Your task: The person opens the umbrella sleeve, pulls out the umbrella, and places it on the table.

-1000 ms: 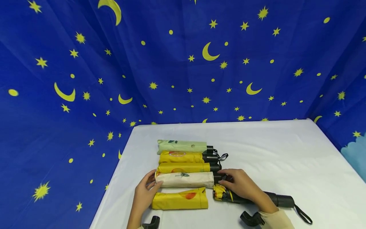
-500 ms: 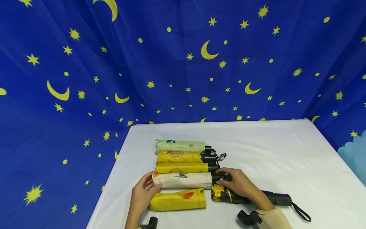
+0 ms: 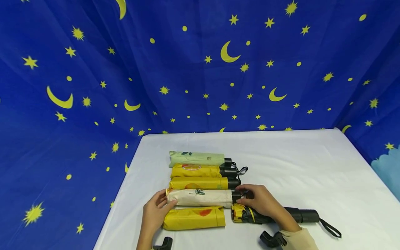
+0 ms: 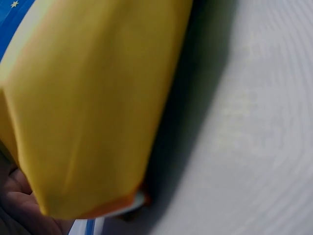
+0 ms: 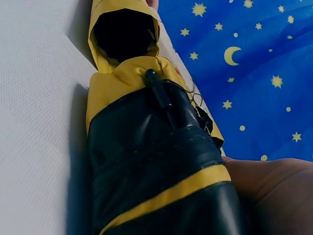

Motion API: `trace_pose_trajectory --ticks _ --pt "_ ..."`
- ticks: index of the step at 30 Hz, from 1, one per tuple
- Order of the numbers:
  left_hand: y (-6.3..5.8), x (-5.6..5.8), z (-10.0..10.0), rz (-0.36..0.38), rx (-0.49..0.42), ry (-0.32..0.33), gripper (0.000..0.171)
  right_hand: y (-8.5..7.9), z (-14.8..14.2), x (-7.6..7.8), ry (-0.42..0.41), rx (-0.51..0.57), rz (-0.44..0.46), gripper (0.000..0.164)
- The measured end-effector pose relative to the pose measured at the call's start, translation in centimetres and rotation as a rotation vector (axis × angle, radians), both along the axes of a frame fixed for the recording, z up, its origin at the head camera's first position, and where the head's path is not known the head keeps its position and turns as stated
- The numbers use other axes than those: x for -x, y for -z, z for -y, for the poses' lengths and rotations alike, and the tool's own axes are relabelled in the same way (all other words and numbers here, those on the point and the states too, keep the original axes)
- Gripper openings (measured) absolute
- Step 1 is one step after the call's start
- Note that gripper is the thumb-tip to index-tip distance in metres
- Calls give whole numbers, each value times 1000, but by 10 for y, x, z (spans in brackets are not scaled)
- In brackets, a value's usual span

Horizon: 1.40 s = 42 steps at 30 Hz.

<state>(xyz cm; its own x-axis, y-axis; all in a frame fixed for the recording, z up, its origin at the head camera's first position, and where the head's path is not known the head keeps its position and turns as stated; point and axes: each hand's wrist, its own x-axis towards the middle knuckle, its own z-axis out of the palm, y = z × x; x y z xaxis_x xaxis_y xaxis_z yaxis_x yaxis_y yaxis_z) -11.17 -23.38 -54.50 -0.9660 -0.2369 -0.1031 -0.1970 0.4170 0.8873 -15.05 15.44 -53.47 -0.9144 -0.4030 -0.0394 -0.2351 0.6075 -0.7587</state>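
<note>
Beyond the yellow umbrella cover (image 3: 194, 219) and the unsleeved black-and-yellow umbrella (image 3: 257, 216) lies the cream leaf-print umbrella (image 3: 209, 198); the left hand (image 3: 154, 212) grips its left end between thumb and fingers, the right hand (image 3: 261, 199) pinches its black handle (image 3: 236, 197). Guiding both ends evenly should keep it parallel with the yellow folded umbrella (image 3: 200, 183) behind. Its long axis runs left to right, handle pointing right.

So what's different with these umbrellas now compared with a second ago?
No item has clearly moved; only the head view has shifted slightly. No hold was taken or released: the left hand and right hand still hold the cream umbrella by its ends. The yellow sleeve stayed put.
</note>
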Motion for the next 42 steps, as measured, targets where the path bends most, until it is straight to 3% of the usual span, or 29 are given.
trace_pose_trajectory --ticks 14,23,27,34,38,42 --pt "2 -1 0 -14 -36 -2 67 0 -1 0 -10 -36 0 37" --pt "-1 0 -1 -34 -91 -19 65 4 -5 -2 -11 17 -7 36" --pt "-5 0 -1 -94 -139 -13 62 3 -8 -4 -2 134 52 36" --pt "-10 -4 -2 -187 -195 -2 52 -2 -17 -6 -6 461 279 44" --pt "-14 -3 -5 -268 -291 30 48 -5 -19 -7 8 526 295 48" --pt "-20 0 -6 -311 -463 97 47 -12 -18 -9 19 593 274 49"
